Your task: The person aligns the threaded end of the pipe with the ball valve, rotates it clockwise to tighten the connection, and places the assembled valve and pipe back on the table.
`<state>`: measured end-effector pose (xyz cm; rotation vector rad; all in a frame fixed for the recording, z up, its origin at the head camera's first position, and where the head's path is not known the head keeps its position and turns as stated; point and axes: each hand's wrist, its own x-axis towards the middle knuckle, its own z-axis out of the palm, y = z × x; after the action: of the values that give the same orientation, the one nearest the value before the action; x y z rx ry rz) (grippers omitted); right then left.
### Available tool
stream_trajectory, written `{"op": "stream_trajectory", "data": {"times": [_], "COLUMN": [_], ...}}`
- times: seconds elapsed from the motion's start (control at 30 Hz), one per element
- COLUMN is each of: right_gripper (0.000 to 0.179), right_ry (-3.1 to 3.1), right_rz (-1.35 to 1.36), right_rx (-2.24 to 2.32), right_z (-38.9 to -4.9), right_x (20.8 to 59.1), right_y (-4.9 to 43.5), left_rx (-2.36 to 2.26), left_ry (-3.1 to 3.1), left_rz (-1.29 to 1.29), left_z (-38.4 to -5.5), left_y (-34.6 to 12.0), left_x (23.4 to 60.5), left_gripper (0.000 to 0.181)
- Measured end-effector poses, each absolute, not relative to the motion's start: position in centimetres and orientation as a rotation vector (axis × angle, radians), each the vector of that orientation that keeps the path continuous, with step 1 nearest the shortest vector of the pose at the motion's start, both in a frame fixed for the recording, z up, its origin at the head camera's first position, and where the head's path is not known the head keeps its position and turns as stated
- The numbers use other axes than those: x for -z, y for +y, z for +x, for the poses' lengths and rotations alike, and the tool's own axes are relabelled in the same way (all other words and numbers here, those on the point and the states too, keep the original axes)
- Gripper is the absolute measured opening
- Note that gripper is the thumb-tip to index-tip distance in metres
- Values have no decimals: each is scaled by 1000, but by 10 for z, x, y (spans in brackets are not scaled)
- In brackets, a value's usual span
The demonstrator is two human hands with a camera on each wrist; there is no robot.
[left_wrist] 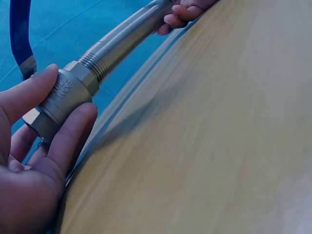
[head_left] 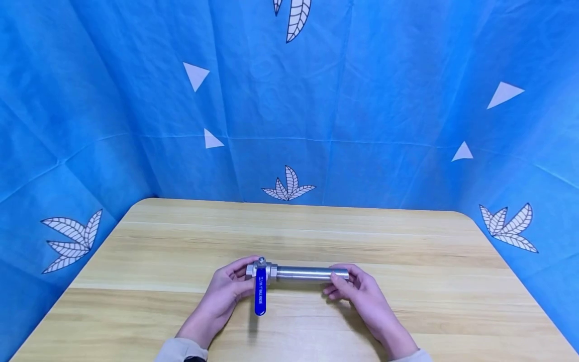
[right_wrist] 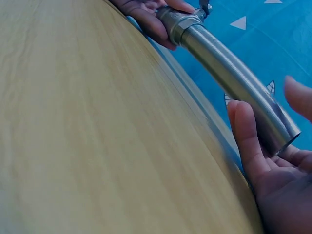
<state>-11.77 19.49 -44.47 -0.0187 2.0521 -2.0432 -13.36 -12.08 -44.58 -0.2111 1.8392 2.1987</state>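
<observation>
A steel ball valve [head_left: 272, 271] with a blue lever handle [head_left: 261, 296] is held above the wooden table. My left hand [head_left: 223, 291] grips the valve body, thumb on one side and fingers on the other. From the valve's right end extends a straight metal pipe [head_left: 303, 273], lying level; threads show where it meets the hex end in the left wrist view. My right hand [head_left: 365, 296] is around the pipe's free end, fingers curled under and behind it. In the right wrist view its thumb [right_wrist: 300, 99] stands slightly off the pipe. The pipe's open end [right_wrist: 288, 143] shows there.
The light wooden table [head_left: 172, 251] has rounded far corners. Blue cloth [head_left: 289, 100] with white leaf and triangle prints hangs behind it and at both sides. Shadows of the valve and hands fall on the tabletop.
</observation>
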Motion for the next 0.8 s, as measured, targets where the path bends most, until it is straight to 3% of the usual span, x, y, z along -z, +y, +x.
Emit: {"op": "stream_trajectory", "data": {"times": [0.23, 0.8], "right_gripper": [69, 44], "right_ry": [2025, 2085], "right_rz": [20, 46], "right_rx": [2076, 2065], "right_z": [-117, -118], "right_x": [443, 444], "right_y": [196, 195], "left_rx": [-2216, -2209], "left_ry": [1786, 1818], "left_rz": [-245, -236], "left_z": [-134, -133], "left_y": [-122, -121], "left_x": [443, 443], "left_gripper": [71, 66]}}
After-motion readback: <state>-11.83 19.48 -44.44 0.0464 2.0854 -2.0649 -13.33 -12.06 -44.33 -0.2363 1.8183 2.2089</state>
